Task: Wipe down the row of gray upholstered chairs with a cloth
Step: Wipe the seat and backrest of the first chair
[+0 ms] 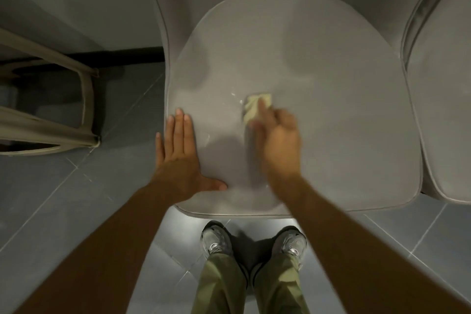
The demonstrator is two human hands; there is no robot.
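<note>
Head view: small pale yellow cloth (254,106) sits mid-seat on the gray upholstered chair cushion (318,71), long axis approx front-to-back, far end tilted right. L hand (178,153) lies flat on the cushion's front-left edge, fingers straight. R hand (279,135) presses the cloth; grip blurred, can't tell.

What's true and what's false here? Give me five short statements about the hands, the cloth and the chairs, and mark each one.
1. The left hand lies flat on the seat cushion. True.
2. The right hand wipes with a blue sponge. False: it presses a pale cloth against the cushion.
3. A second gray chair stands to the right. True.
4. The cloth lies on the floor. False: it is on the seat cushion.
5. The person wears sandals. False: gray sneakers.
</note>
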